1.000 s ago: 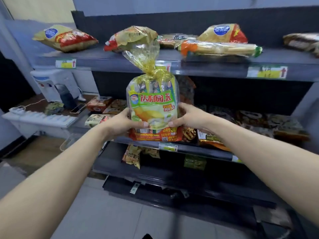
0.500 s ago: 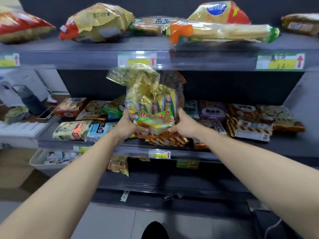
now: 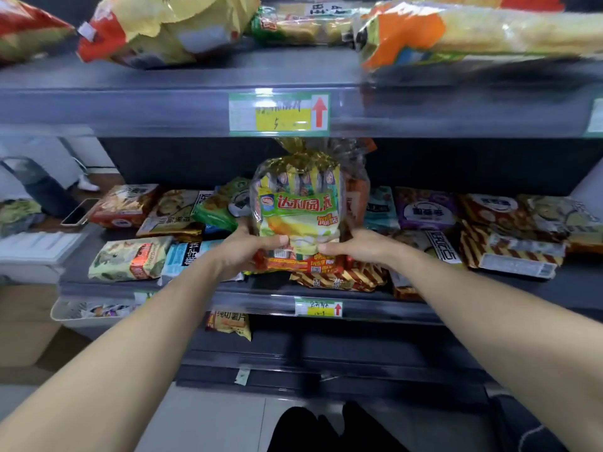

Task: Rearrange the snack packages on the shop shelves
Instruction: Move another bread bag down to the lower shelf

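Shelves packed w/ snacks around your cake bag [image 3: 301, 216]: striped red-gold pack [image 3: 342, 279] lies directly under it, green pack [image 3: 218, 208] just left of it, teal pack [image 3: 380, 208] and purple pack [image 3: 425, 212] to its right, orange-red pack [image 3: 357, 194] pressed close behind it. Upper shelf [image 3: 163, 106] edge w/ price tag [image 3: 279, 114] sits right above the bag's twisted gold top, little clearance. Bag stands upright at mid shelf [image 3: 182, 296] front, clear film, green-yellow label w/ red lettering, red strip at bottom. Your left hand [image 3: 248, 247] and right hand [image 3: 354, 247] clamp its lower sides, thumbs across the front.
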Motion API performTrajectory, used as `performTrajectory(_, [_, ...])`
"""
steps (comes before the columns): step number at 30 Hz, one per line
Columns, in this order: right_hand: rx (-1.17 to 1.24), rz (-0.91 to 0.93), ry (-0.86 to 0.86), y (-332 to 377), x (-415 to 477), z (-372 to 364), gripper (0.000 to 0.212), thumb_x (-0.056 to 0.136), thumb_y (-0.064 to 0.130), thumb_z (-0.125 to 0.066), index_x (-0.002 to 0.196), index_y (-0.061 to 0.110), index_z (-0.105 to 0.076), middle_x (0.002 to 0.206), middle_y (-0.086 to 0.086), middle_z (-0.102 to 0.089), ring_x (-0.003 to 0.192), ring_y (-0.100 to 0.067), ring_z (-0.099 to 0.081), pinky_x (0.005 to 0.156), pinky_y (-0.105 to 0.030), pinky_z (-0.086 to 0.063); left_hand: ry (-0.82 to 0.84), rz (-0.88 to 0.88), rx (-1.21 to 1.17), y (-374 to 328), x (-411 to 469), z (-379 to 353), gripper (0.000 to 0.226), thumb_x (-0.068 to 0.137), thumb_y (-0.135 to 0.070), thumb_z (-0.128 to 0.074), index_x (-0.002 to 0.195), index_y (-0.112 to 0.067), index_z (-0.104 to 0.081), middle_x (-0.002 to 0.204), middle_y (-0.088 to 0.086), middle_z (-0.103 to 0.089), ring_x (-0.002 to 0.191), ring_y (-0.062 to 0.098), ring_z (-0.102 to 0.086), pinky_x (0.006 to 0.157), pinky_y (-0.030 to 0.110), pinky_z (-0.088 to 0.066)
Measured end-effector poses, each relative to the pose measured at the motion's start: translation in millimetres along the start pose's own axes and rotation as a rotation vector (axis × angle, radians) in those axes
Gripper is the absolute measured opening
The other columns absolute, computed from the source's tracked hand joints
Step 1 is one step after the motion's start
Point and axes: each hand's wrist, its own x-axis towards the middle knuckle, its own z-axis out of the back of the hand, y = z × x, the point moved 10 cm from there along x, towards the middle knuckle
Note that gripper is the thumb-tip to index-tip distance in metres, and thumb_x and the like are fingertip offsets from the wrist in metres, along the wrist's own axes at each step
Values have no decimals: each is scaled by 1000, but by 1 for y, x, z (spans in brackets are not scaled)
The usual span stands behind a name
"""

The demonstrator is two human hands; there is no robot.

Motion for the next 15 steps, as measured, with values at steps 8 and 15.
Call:
performTrajectory(8, [36,-58,-40,-30,-16,27,86,77,35,-75,144,28,-23,140,5,-45,104,-6,-45,86,-22,-33,142,-2,-33,7,10,-64,117,47,-37,-90,141,-30,-20,134,4,-53,118,31,-53,100,58,-38])
performTrajectory(15, [102,-22,-58,-31,-20,26,61,81,30,-72,135,32,-43,112,15,-48,84,7,-45,80,-13,-30,140,-54,0,5,6,-74,103,52,-41,-84,138,-30,-28,132,2,-55,118,29,-53,98,60,-41])
